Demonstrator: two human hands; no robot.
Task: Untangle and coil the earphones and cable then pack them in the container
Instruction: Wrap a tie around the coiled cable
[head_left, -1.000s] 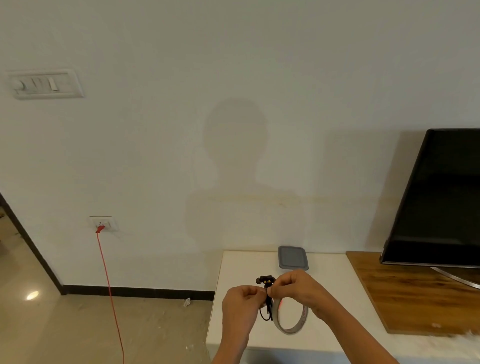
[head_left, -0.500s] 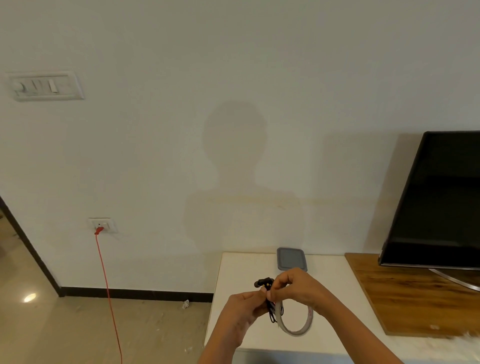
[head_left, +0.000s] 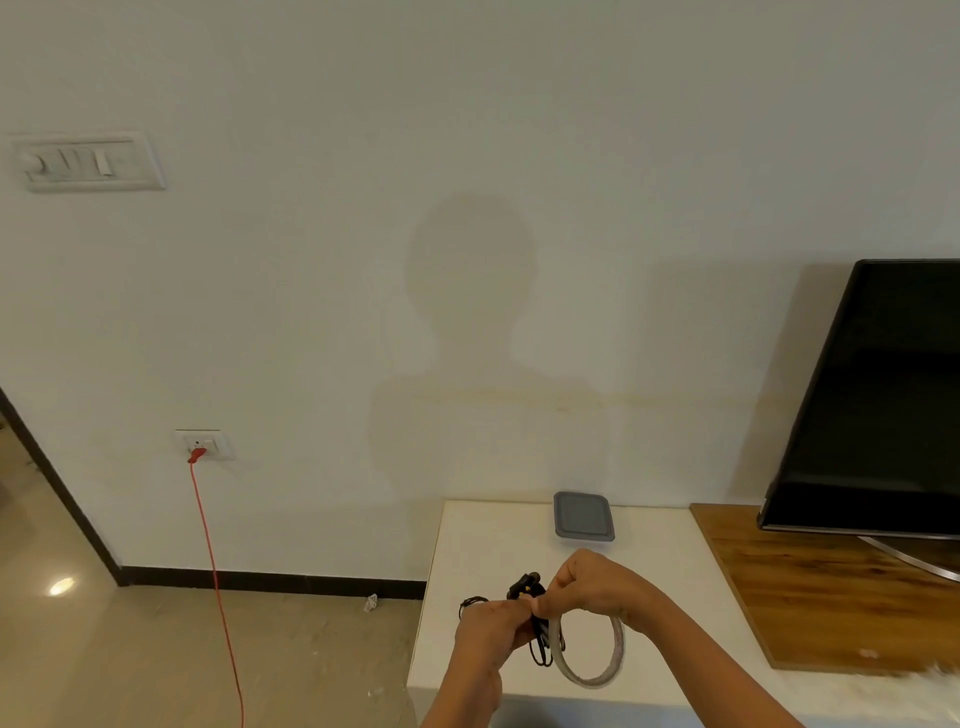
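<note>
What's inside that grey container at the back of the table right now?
Cannot tell: the grey container has its lid on, hiding the inside. The black earphones are outside it, held between the left hand and right hand.

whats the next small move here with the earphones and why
Probably keep winding: both hands, left and right, pinch the black earphones together above the white table, and loose loops of cord hang below the grip. I'd gather those loops into the coil before reaching for the grey lidded container, which sits closed at the back by the wall.
</note>
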